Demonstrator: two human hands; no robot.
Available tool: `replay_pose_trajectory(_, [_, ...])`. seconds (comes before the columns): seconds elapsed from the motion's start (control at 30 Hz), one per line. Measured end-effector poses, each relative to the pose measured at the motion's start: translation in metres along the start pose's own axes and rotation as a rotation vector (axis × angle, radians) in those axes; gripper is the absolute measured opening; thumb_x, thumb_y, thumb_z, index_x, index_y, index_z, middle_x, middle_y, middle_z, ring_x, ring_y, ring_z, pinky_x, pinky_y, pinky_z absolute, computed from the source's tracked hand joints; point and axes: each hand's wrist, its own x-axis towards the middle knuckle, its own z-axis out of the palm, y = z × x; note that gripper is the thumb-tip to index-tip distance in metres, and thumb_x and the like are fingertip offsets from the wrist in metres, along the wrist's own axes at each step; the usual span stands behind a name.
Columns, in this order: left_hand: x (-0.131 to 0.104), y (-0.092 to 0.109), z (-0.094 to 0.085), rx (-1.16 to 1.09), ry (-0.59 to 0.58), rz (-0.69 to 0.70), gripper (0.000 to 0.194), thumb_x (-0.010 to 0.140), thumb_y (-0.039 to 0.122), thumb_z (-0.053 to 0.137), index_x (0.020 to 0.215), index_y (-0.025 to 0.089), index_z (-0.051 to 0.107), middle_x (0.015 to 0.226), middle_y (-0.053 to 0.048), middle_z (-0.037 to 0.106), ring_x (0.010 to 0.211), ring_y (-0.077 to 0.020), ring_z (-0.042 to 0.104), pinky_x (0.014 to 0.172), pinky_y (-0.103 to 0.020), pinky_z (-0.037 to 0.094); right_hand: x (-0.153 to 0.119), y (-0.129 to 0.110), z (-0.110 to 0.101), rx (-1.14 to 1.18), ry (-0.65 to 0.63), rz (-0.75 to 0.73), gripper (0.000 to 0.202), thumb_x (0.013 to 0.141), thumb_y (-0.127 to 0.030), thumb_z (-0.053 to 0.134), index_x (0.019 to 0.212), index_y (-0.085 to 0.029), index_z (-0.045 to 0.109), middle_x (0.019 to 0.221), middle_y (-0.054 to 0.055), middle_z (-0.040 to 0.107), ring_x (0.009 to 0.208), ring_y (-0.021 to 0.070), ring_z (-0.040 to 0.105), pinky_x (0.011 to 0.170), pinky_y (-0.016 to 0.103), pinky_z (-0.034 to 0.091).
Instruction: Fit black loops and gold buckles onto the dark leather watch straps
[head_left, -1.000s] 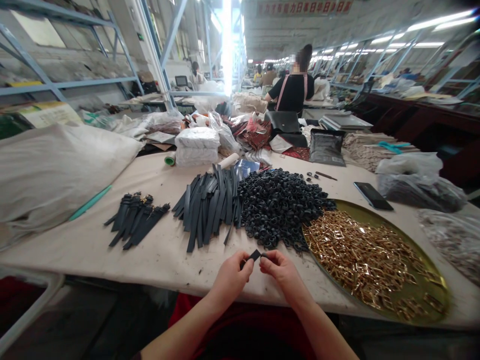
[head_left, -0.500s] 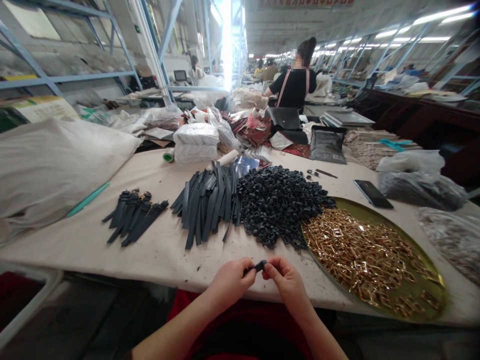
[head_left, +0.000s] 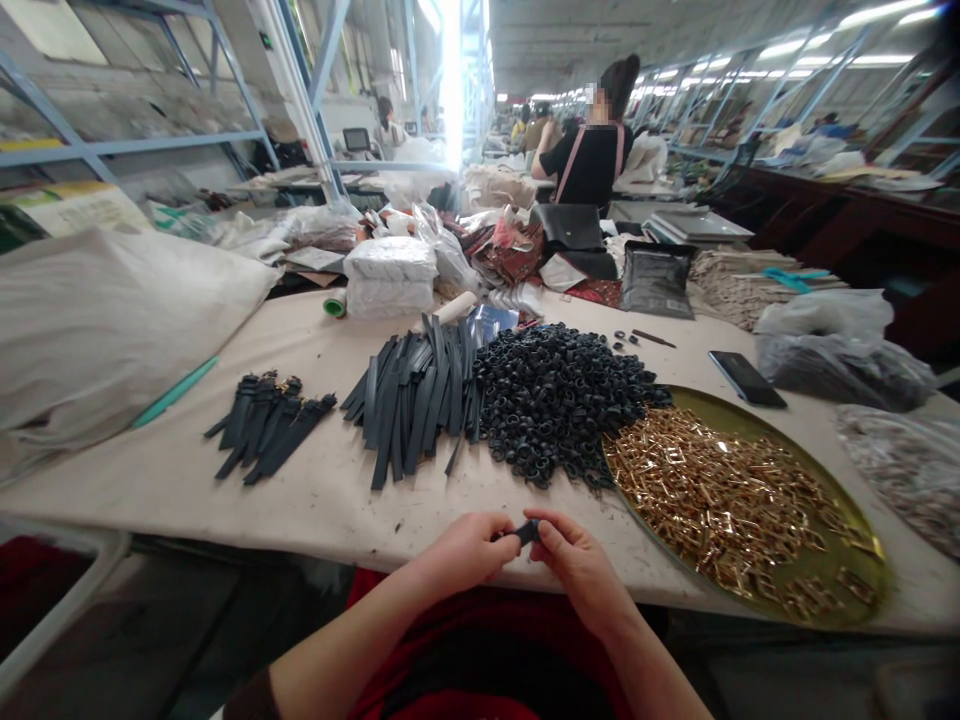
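Note:
Between my two hands, just over the table's front edge, is a short dark strap piece [head_left: 527, 532]. My left hand [head_left: 480, 548] is closed on its left part, and the fingers of my right hand [head_left: 571, 556] pinch its right end. Past the hands lies a heap of small dark loops [head_left: 562, 400]. Long dark strips [head_left: 416, 400] are piled left of the loops. Gold buckles [head_left: 705, 500] fill part of a round brass-coloured tray [head_left: 847, 580] at the right. Farther left rests a bunch of dark straps with some gold bits [head_left: 266, 425].
A phone [head_left: 746, 379] and a thin dark tool [head_left: 654, 339] lie behind the tray. Plastic bags [head_left: 840, 350] are at the right. White wrapped packs [head_left: 390, 277] stand at the back; a large pale cloth [head_left: 120, 320] covers the left. A person [head_left: 589, 160] is beyond the table.
My left hand has shifted slightly right, and less of the dark piece shows between my fingers. The view has tilted a little. The person beyond has raised an arm.

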Motion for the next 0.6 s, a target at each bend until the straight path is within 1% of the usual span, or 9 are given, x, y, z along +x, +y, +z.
replay_pose_trajectory(0.1, [-0.002, -0.001, 0.004, -0.055, 0.068, -0.013, 0.027, 0.08, 0.035, 0.036, 0.072, 0.017, 0.055, 0.049, 0.006, 0.042, 0.046, -0.0098, 0.039, 0.044, -0.021, 0.025, -0.001, 0.001, 0.003, -0.025, 0.023, -0.028, 0.039, 0.071, -0.043, 0.061, 0.103, -0.02, 0.061, 0.074, 0.0, 0.06, 0.068, 0.0117, 0.051, 0.071, 0.027, 0.041])
replay_pose_trajectory(0.17, [-0.004, -0.001, 0.005, 0.011, 0.105, 0.024, 0.027, 0.08, 0.034, 0.037, 0.07, 0.016, 0.056, 0.052, 0.005, 0.045, 0.05, -0.0102, 0.042, 0.046, -0.021, 0.025, -0.002, 0.002, 0.002, -0.063, 0.005, -0.032, 0.038, 0.071, -0.042, 0.061, 0.102, -0.019, 0.062, 0.07, 0.0, 0.059, 0.067, 0.012, 0.051, 0.07, 0.027, 0.04])
replay_pose_trajectory(0.23, [-0.006, -0.001, 0.004, 0.109, 0.11, 0.059, 0.027, 0.08, 0.032, 0.038, 0.068, 0.016, 0.057, 0.055, 0.004, 0.048, 0.054, -0.0108, 0.043, 0.048, -0.022, 0.024, -0.002, 0.003, 0.0, -0.053, -0.023, 0.001, 0.038, 0.071, -0.042, 0.061, 0.1, -0.018, 0.062, 0.064, -0.001, 0.058, 0.064, 0.0114, 0.05, 0.067, 0.025, 0.039])
replay_pose_trajectory(0.27, [-0.006, 0.0, 0.004, 0.148, 0.1, 0.075, 0.027, 0.079, 0.031, 0.039, 0.068, 0.016, 0.058, 0.055, 0.003, 0.049, 0.055, -0.0111, 0.043, 0.049, -0.022, 0.024, -0.001, 0.003, -0.001, -0.031, -0.046, 0.03, 0.037, 0.071, -0.042, 0.062, 0.098, -0.017, 0.063, 0.065, -0.001, 0.058, 0.062, 0.0108, 0.05, 0.065, 0.025, 0.039])
replay_pose_trajectory(0.33, [-0.006, 0.001, 0.004, 0.179, 0.072, 0.108, 0.025, 0.079, 0.028, 0.039, 0.069, 0.017, 0.059, 0.059, 0.003, 0.053, 0.057, -0.0117, 0.045, 0.051, -0.022, 0.026, 0.0, 0.004, -0.002, 0.015, -0.1, 0.083, 0.036, 0.069, -0.041, 0.064, 0.095, -0.016, 0.064, 0.07, 0.001, 0.06, 0.06, 0.0094, 0.049, 0.063, 0.024, 0.038])
replay_pose_trajectory(0.4, [-0.005, 0.002, 0.006, 0.151, 0.084, 0.117, 0.025, 0.08, 0.027, 0.038, 0.073, 0.017, 0.059, 0.064, 0.001, 0.057, 0.061, -0.0127, 0.048, 0.054, -0.022, 0.029, 0.001, 0.003, -0.001, 0.038, -0.128, 0.094, 0.033, 0.068, -0.039, 0.065, 0.092, -0.016, 0.064, 0.075, 0.001, 0.061, 0.06, 0.0084, 0.048, 0.062, 0.024, 0.038])
replay_pose_trajectory(0.5, [-0.007, 0.003, 0.009, 0.022, 0.151, 0.11, 0.021, 0.079, 0.027, 0.041, 0.089, 0.017, 0.057, 0.076, -0.001, 0.06, 0.067, -0.0137, 0.051, 0.059, -0.022, 0.034, 0.001, 0.001, 0.003, 0.075, -0.058, 0.063, 0.03, 0.067, -0.038, 0.066, 0.089, -0.017, 0.064, 0.076, 0.0, 0.061, 0.061, 0.0085, 0.048, 0.063, 0.023, 0.039])
replay_pose_trajectory(0.57, [-0.008, 0.001, 0.01, -0.074, 0.156, 0.119, 0.027, 0.077, 0.022, 0.043, 0.102, 0.017, 0.05, 0.075, 0.0, 0.06, 0.066, -0.0129, 0.051, 0.059, -0.022, 0.036, 0.0, 0.0, 0.006, 0.125, 0.003, 0.058, 0.029, 0.067, -0.039, 0.067, 0.087, -0.019, 0.064, 0.075, -0.001, 0.06, 0.062, 0.0086, 0.048, 0.063, 0.023, 0.04])
replay_pose_trajectory(0.6, [-0.009, -0.001, 0.01, -0.111, 0.151, 0.123, 0.029, 0.076, 0.02, 0.043, 0.105, 0.017, 0.047, 0.073, 0.001, 0.059, 0.064, -0.0124, 0.051, 0.059, -0.022, 0.036, -0.001, 0.0, 0.008, 0.141, 0.023, 0.054, 0.028, 0.066, -0.039, 0.067, 0.087, -0.02, 0.064, 0.075, -0.001, 0.06, 0.062, 0.0086, 0.049, 0.063, 0.023, 0.041])
